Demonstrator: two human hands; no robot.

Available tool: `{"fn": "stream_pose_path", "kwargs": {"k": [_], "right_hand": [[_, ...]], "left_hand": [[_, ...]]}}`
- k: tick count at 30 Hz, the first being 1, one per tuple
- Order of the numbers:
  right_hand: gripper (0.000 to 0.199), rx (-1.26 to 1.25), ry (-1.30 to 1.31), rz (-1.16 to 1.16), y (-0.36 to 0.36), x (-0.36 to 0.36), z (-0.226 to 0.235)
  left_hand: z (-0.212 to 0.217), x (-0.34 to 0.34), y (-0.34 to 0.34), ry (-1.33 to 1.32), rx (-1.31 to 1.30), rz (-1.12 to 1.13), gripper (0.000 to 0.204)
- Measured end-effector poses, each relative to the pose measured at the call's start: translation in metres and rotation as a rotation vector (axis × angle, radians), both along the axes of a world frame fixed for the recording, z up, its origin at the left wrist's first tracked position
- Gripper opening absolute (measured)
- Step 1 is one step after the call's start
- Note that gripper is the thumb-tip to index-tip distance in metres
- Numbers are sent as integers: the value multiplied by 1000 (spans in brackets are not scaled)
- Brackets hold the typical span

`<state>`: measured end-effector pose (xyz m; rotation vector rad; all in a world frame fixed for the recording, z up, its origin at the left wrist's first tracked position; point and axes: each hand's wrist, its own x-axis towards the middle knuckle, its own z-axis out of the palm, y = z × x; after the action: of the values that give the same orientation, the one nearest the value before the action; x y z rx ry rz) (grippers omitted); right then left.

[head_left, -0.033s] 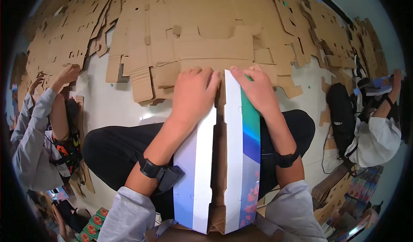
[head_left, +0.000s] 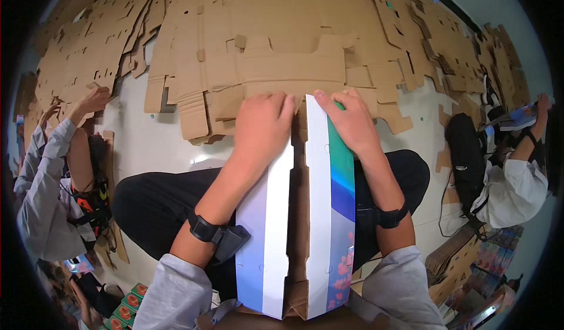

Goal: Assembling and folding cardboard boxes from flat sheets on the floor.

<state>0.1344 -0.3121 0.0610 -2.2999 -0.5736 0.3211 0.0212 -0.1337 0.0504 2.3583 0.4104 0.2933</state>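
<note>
A long cardboard box point(head_left: 318, 212) stands between my thighs, its narrow slot facing up and showing brown board inside. White strips border the slot, and its outer sides are printed in lilac, blue and green with pink flowers. My left hand point(head_left: 263, 124) is closed over the far end of the left side, fingertips hidden beyond the edge. On the far right corner, my right hand point(head_left: 346, 121) grips with its thumb along the white strip and its fingers curled over the green side. Black bands circle both my wrists.
Flat brown cardboard sheets point(head_left: 282, 13) with cut slots lie stacked ahead. One person point(head_left: 53, 177) sits at the left, another point(head_left: 511, 195) at the right, near a black bag point(head_left: 464, 154). Green printed boxes point(head_left: 126, 309) sit at the lower left.
My left hand and the box's left side have shifted very slightly to the left. My right hand keeps its grip almost unmoved.
</note>
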Motion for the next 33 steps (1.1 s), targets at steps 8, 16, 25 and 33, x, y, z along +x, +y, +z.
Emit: {"fn": "stream_pose_path", "kwargs": {"k": [8,16,25,33], "right_hand": [[83,-201,62,-281,-19,12,-32],[88,-120,141,-400,-36,21,-24],[50,312,385,-324,-27,32,-23],[41,700,821,-346,-21,28,-24]], "left_hand": [[-23,-16,38,165,-40,502,90],[-42,-17,44,176,-320,668,109],[-26,-21,41,12,-544,513,72],[-17,-26,26,21,-334,603,57]]}}
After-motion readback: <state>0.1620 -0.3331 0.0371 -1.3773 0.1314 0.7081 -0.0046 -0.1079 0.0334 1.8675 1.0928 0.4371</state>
